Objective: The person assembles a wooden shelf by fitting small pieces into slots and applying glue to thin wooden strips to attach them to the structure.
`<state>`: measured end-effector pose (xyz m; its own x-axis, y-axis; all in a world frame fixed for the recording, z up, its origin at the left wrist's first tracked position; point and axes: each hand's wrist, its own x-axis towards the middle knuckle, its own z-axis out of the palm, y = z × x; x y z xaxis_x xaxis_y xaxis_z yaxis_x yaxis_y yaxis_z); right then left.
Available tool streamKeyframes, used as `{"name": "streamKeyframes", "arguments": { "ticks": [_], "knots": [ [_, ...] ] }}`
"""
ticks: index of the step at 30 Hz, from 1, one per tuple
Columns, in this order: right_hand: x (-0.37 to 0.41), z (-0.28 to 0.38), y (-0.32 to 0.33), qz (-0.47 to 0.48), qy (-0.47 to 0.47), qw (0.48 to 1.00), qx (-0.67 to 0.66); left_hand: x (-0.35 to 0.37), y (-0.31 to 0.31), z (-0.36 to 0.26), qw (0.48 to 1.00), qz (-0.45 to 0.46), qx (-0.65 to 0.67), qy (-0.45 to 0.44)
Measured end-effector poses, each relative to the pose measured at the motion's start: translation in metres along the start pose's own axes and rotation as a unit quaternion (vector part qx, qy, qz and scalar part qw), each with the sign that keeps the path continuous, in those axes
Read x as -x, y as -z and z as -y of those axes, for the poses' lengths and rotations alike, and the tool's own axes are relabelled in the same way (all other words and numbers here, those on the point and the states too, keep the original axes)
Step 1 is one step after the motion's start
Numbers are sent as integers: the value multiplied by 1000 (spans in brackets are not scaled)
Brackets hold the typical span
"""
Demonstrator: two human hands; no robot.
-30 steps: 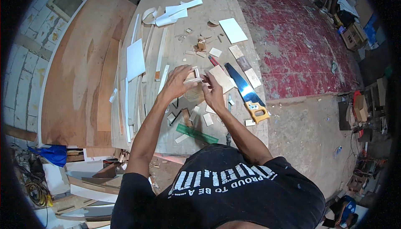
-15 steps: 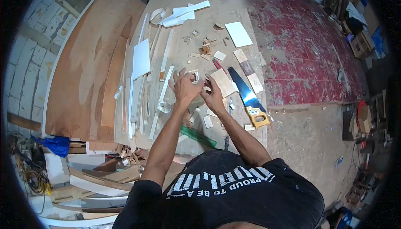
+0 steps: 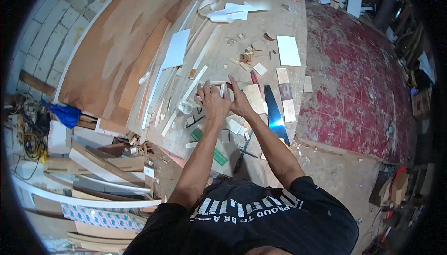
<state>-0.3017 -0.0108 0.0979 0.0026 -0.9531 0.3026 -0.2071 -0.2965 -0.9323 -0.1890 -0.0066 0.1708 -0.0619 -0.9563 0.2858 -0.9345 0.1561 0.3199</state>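
Observation:
A small open wooden frame with pale edges (image 3: 218, 83) rests on the workbench, partly covered by my fingers. Over its near side, my left hand (image 3: 215, 104) curls its fingers and grips it. My right hand (image 3: 240, 102) presses against the frame's right end, thumb close to the left hand and index finger pointing up. Right beside that hand lies a square light wooden board (image 3: 253, 97), with a red-and-black tool (image 3: 254, 78) above it. A handsaw (image 3: 274, 110) lies further right, its handle mostly hidden by my right forearm.
The workbench (image 3: 260, 22) holds long wooden strips, a white panel (image 3: 178, 48), another white panel (image 3: 288, 50), and small offcuts. Near my left forearm are a clear round item (image 3: 185, 107) and a green strip (image 3: 220, 157). A large plywood sheet (image 3: 121, 36) leans at left.
The camera view has shifted, so the bench appears further right and tilted. Both hands stay at the small frame; my right hand has moved against its end, with the index finger now raised.

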Motion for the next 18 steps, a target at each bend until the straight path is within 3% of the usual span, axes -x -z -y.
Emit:
{"name": "streamKeyframes", "arguments": {
  "ticks": [8,18],
  "knots": [
    [3,-1,-1,-5,29,999,-16,6,-3,-12,998,-35,20,57],
    [5,11,12,-29,39,999,-19,5,-7,-11,995,-72,55,35]
  ]
}}
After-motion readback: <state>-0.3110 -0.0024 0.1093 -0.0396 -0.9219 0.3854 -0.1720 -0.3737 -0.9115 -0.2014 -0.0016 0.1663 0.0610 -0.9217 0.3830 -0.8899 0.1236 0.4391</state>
